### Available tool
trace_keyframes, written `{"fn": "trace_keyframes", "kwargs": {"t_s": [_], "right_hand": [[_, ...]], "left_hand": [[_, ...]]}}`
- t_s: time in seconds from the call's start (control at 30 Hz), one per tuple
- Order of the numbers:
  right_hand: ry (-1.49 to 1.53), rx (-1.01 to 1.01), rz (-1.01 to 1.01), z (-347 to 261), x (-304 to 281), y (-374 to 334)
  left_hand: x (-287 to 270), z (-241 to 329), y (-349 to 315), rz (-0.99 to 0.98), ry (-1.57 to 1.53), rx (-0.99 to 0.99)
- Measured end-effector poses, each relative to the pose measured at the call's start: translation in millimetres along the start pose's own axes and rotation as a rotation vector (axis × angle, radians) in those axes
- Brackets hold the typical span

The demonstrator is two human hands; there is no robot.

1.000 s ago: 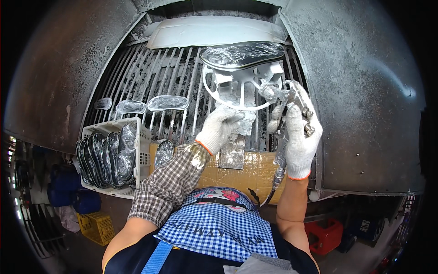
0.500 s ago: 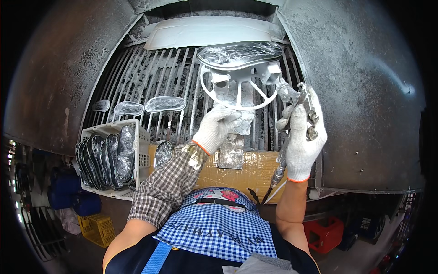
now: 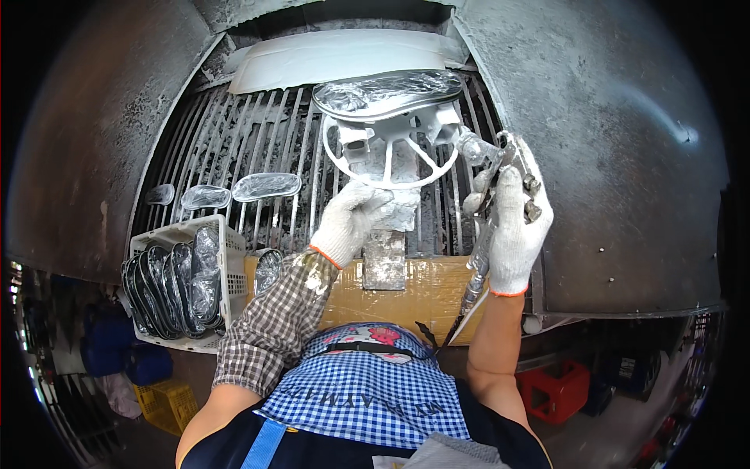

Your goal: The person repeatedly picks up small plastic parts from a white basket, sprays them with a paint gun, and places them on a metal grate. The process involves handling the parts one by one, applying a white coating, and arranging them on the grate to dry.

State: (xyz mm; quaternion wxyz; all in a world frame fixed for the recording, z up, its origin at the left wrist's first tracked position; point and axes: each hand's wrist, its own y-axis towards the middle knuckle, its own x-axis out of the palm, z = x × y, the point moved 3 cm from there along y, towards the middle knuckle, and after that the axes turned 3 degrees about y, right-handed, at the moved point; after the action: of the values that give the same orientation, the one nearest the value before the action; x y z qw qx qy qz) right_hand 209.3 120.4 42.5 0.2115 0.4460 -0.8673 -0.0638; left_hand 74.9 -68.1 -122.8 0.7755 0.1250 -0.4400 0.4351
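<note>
The film-wrapped oval piece (image 3: pixel 388 92) sits on the white wheel (image 3: pixel 388 160) toward the grating's (image 3: pixel 269 144) far right corner, how finished I can't tell; my left hand (image 3: pixel 346 223) pinches the wheel's rim, my right hand (image 3: pixel 519 223) grips the spray gun (image 3: pixel 487 173). More pieces (image 3: pixel 177 277) stand unmounted in the near-left crate (image 3: pixel 235 284).

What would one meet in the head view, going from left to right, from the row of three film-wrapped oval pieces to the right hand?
Shortest oval piece of the row, middle oval piece, longest oval piece, left gloved hand, right gloved hand holding a spray gun.
</note>
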Motion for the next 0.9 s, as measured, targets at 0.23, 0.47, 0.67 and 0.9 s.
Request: {"fn": "trace_keyframes", "kwargs": {"t_s": [0.23,0.47,0.67,0.9], "right_hand": [[0.039,0.025,0.092,-5,-9,6],[-0.047,-0.068,0.184,-12,-16,3],[0.009,-0.002,-0.006,-15,-2,-11],[0.015,0.006,0.033,-15,-11,-4]], "left_hand": [[-4,6,-2,0.059,-0.021,-0.001],[2,14,-4,0.053,-0.054,0.019],[-4,19,-5,0.08,-0.036,0.021],[-21,28,-1,0.061,-0.001,0.053]]}}
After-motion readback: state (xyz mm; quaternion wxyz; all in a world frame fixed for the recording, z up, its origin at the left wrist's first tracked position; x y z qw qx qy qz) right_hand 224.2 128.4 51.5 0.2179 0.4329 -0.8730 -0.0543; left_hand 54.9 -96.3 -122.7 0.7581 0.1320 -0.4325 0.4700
